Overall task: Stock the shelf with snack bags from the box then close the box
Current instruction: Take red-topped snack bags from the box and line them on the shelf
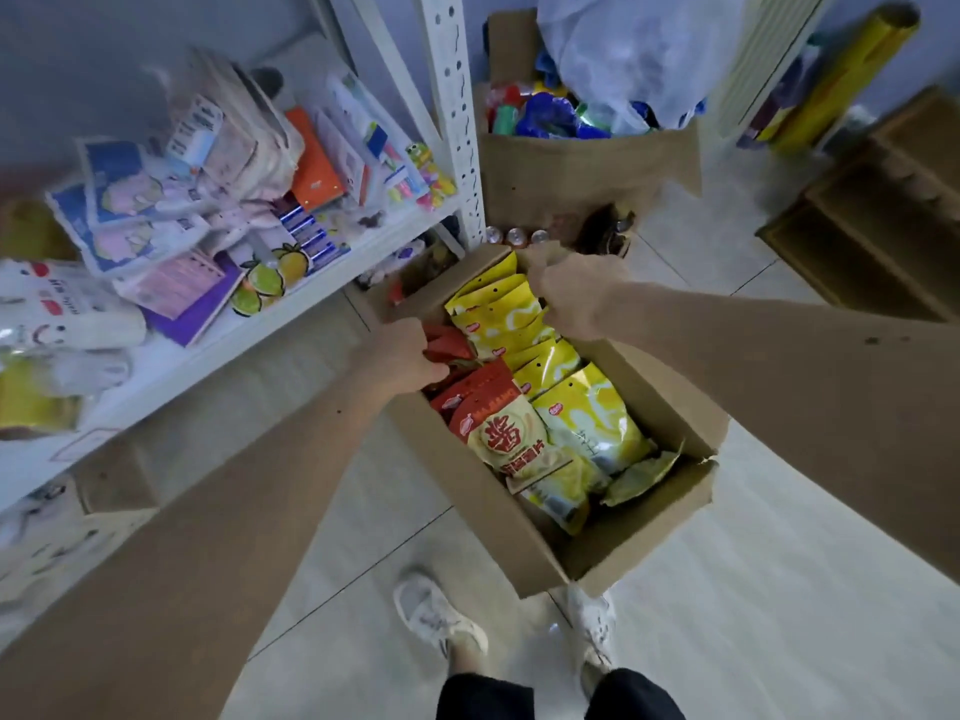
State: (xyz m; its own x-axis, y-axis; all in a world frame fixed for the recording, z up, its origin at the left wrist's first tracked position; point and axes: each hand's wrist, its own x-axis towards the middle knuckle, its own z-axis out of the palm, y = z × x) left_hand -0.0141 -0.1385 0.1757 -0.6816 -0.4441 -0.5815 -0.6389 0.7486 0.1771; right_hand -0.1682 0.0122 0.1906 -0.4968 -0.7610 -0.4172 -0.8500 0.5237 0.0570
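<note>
On the far left stands a white metal shelf (291,298), its lower board already crowded with soft packs, a purple booklet and fruit-printed packets, with only a small bare strip near its front edge. Just to its right, on the tiled floor (753,589), sits the open cardboard box (467,491) of snack bags, one row red, one row yellow.

The person's left hand (402,353) reaches into the near-left part of the box, fingers curled round the top of a red bag (449,345). The right hand (576,291) is at the far end, fingers closed on the tops of the yellow bags (498,317); whether it pinches one bag or several cannot be told.

The step in hand looks like lifting bags out for the shelf. To do it well, the person should probably grip each bag by its sealed top edge, draw it straight up so the neighbours do not spill, and keep the contents from being crushed. Space on the shelf board seems tight, so bags would best stand upright in a row.

Little writing is legible. The front red-and-cream bag (506,433) shows a large red character in a circle, a band of Chinese characters below, and small Latin lettering above it, too blurred to read with confidence.
</note>
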